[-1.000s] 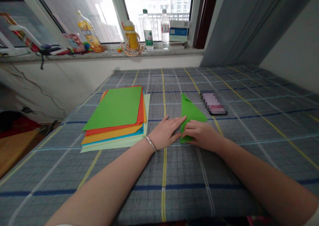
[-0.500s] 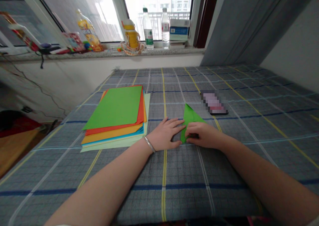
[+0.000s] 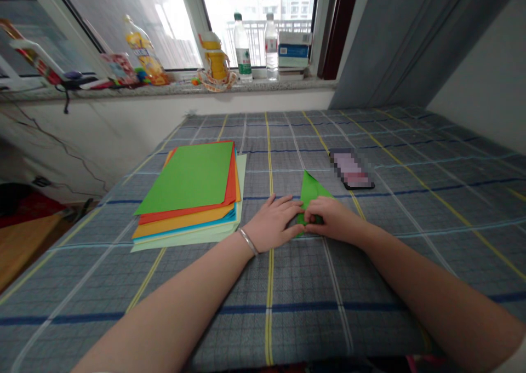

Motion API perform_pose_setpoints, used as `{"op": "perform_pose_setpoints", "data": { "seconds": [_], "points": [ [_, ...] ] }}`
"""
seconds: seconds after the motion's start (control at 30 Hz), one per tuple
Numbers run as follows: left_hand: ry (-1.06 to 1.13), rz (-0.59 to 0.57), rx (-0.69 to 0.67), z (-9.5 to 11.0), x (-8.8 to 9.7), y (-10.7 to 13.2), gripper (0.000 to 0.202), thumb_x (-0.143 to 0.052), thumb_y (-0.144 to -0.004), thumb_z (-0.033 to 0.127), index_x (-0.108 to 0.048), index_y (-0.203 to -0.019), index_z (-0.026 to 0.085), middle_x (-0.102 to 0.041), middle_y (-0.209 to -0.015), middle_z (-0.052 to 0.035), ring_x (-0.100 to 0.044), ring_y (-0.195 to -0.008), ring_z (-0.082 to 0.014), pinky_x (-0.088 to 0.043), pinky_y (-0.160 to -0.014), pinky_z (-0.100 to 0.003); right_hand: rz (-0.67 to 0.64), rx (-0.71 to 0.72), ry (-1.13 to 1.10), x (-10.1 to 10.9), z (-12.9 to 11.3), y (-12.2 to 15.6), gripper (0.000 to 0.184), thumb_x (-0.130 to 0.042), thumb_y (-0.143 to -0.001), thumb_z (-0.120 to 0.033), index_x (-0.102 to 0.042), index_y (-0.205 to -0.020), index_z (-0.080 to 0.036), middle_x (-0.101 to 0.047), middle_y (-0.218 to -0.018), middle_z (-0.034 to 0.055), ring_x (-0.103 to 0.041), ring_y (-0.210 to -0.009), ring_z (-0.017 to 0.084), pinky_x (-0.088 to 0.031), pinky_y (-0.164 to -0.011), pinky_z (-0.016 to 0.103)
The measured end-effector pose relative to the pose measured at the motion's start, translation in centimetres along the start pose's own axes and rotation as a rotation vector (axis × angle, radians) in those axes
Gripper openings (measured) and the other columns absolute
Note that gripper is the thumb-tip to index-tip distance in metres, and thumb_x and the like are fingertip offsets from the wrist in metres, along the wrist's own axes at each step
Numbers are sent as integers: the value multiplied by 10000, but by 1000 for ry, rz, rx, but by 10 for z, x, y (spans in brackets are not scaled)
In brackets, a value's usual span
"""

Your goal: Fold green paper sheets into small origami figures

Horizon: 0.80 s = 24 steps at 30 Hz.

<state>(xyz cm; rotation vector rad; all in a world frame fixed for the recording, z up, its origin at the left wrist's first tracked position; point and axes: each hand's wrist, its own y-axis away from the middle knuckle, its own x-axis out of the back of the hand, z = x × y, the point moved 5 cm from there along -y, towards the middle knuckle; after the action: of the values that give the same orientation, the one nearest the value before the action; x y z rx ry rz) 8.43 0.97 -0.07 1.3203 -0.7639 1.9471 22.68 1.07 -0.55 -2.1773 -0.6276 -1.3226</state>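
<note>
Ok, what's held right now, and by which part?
Folded green paper, pressed at its near end by the right hand and left hand; the exact grip is hidden.

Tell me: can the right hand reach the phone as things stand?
Probably yes. The right hand is on the folded green paper, and the phone lies just ahead of it to the right on the checked cloth. Nothing stands between them, but the hand would have to leave the paper.
</note>
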Motion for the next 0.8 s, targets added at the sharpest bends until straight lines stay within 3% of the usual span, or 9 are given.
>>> {"op": "perform_pose_setpoints", "data": {
  "seconds": [0.13, 0.4, 0.53, 0.63, 0.8],
  "points": [
    [-73, 73, 40, 7, -6, -1, 395, -521, -893, 414, -499, -1225, 202, -507, -1376, -91, -345, -1353, -305, -216, -1111, -573, 5, -23, 49, 1, 1, 1, 89, -690, -763, -273, -628, -758, -210, -637, -775, 2, -542, -785, 171, -335, -733, 305],
    [-44, 64, 22, 5, -6, 0, 347, -570, -866, 300, -484, -1191, 218, -497, -1362, -84, -329, -1359, -291, -230, -1107, -577, 60, -36, 42, 4, 16, 5, 142, -718, -747, -314, -646, -830, -224, -608, -928, 46, -509, -947, 215, -365, -838, 354],
    [-40, 115, -140, 10, 1, -1, 246, -588, -840, 234, -564, -1083, 202, -539, -1240, -93, -420, -1265, -253, -344, -1069, -461, 52, 6, 5, 4, 17, 6, 115, -708, -761, -266, -641, -843, -223, -610, -928, 43, -509, -945, 206, -373, -855, 352],
    [-81, 93, -277, 15, 1, -1, 144, -539, -878, 225, -640, -981, 220, -593, -1089, -59, -506, -1120, -217, -404, -999, -389, 46, -2, 2, 3, 18, 6, 109, -701, -768, -263, -645, -852, -222, -611, -930, 43, -512, -948, 205, -374, -861, 352],
    [-126, 52, -304, 16, 1, -2, 174, -515, -900, 235, -675, -967, 235, -633, -1009, -33, -547, -999, -194, -432, -917, -351, 46, -13, 12, 3, 18, 7, 125, -707, -754, -239, -655, -867, -221, -614, -939, 42, -515, -956, 208, -374, -871, 355]
  ]
}}
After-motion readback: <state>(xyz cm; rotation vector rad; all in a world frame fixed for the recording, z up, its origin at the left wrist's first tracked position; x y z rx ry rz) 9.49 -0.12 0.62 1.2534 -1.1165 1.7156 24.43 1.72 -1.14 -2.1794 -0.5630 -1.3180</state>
